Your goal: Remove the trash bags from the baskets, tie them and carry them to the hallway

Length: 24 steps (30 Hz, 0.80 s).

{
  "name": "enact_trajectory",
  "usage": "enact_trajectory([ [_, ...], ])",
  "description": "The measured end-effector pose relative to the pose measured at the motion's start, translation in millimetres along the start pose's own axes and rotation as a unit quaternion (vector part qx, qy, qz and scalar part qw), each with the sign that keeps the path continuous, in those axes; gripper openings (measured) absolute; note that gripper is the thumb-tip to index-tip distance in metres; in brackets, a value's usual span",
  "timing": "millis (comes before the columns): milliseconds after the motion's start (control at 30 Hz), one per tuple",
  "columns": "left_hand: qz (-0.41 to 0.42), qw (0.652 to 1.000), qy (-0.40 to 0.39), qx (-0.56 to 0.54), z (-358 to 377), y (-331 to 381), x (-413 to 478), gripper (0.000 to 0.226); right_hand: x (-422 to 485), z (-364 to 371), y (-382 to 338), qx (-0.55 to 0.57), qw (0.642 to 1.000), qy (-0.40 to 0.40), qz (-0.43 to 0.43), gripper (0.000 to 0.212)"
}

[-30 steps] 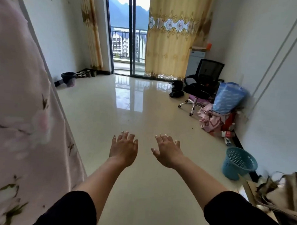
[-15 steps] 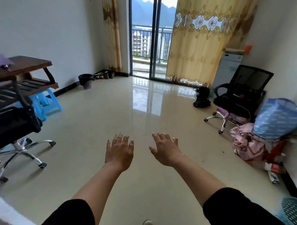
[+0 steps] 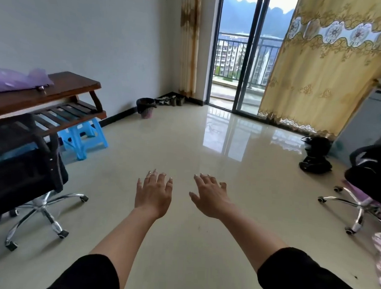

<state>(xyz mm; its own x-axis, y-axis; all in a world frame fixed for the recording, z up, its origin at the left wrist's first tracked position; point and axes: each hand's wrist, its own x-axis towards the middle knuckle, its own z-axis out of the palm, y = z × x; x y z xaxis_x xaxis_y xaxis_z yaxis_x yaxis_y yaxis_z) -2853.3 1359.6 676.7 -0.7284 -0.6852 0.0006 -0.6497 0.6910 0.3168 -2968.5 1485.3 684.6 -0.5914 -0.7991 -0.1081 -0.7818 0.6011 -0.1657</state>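
Observation:
A small pink basket [image 3: 146, 113] lined with a black trash bag [image 3: 145, 102] stands on the floor against the far left wall, near the balcony door. My left hand [image 3: 153, 192] and my right hand [image 3: 210, 196] are stretched out in front of me, palms down, fingers spread, holding nothing. Both hang over bare floor, far short of the basket.
A dark wooden table [image 3: 56, 92] with a purple bag [image 3: 17, 79] on it, a black office chair [image 3: 24, 170] and a blue stool [image 3: 85, 137] stand on the left. Another office chair [image 3: 367, 174] and a black object [image 3: 315, 154] are on the right. Shoes [image 3: 169, 100] line the far wall.
The view has swung left and moved forward into the room. The blue basket on the right has left the frame; the table and left chair came in. Both hands stay outstretched.

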Motion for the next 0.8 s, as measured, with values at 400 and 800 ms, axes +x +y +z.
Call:
enact_trajectory([
  [400, -0.006, 1.000, 0.022, -0.004, -19, -75, 355, 0.051, 361, -29, -20, 0.014, 1.000, 0.001, -0.019, 0.062],
  [800, -0.009, 0.999, 0.049, -0.013, -26, -126, 687, 0.047, 698, -66, 1, 0.005, 0.999, 0.006, -0.033, 0.058],
])
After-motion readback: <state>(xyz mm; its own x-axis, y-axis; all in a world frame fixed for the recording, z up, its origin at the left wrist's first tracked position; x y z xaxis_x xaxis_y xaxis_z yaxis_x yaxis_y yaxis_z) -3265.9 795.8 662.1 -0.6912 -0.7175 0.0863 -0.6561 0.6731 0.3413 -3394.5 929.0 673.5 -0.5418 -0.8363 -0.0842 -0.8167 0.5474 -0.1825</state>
